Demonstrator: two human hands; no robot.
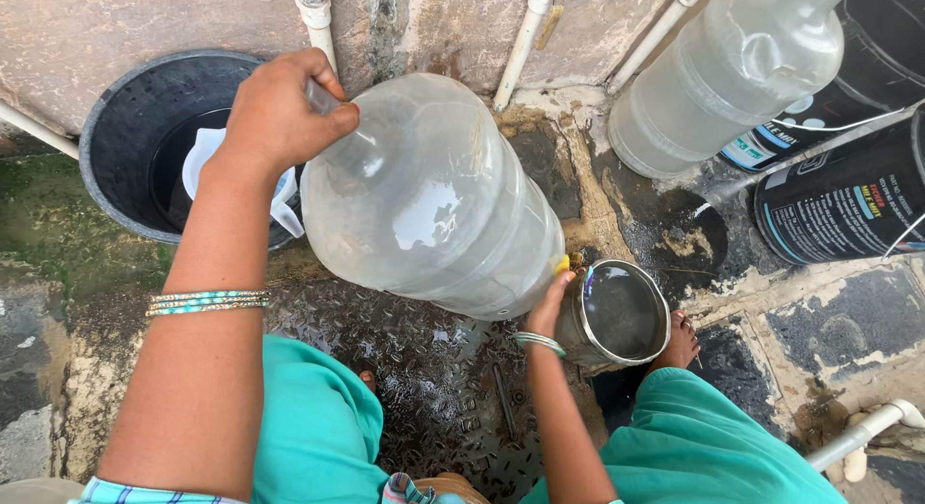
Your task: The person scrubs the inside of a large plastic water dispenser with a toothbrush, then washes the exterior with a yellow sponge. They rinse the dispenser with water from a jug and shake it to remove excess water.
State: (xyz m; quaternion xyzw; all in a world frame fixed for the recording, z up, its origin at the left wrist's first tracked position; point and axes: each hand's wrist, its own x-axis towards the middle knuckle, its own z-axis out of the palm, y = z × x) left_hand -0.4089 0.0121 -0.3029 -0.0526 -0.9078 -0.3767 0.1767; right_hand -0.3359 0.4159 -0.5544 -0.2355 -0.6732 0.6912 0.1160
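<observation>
Your left hand (275,114) grips the neck of the clear water jug (434,196), tilted between both hands, right hand (551,302) bracing its base beside the steel pot (617,313).

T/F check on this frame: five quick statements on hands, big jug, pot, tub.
1. The left hand grips the neck of the big clear jug. True.
2. The jug stands upright. False: it is tilted on its side.
3. The right hand touches the jug's base, beside a steel pot. True.
4. The black tub holds nothing. False: a white plastic jug lies in it.
5. Only one big clear jug is in view. False: a second jug leans at the wall.
</observation>
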